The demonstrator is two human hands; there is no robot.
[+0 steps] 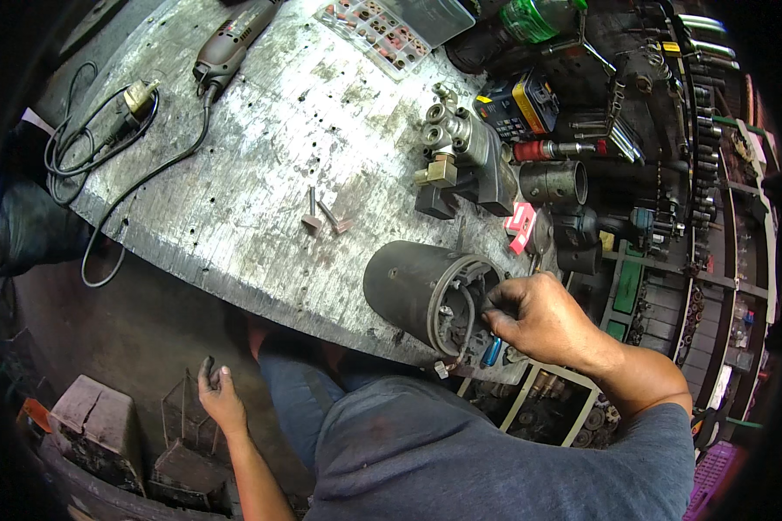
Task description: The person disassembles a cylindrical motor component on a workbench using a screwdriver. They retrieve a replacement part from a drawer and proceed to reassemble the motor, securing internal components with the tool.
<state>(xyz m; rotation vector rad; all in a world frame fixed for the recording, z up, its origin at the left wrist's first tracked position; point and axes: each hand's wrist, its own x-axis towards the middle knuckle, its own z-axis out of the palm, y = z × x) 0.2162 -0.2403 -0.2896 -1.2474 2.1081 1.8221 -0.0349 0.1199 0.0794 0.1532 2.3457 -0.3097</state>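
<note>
A dark cylindrical motor housing lies on its side on the metal bench. Its open end faces right, with a thick grey cable and internal parts showing inside. My right hand is at that opening, fingers curled and pressed together; what they pinch is hidden. Just below the thumb is a short blue handle-like piece, and whether the hand grips it does not show. My left hand hangs off the bench's front edge, fingers apart, holding nothing. Two small brownish blocks with thin stems lie left of the housing.
A corded rotary tool lies at the far left, its cable looping over the edge. Behind the housing stand a metal valve-like fitting, red-and-white box and dark box. A compartment case lies farther back; tool racks line the right.
</note>
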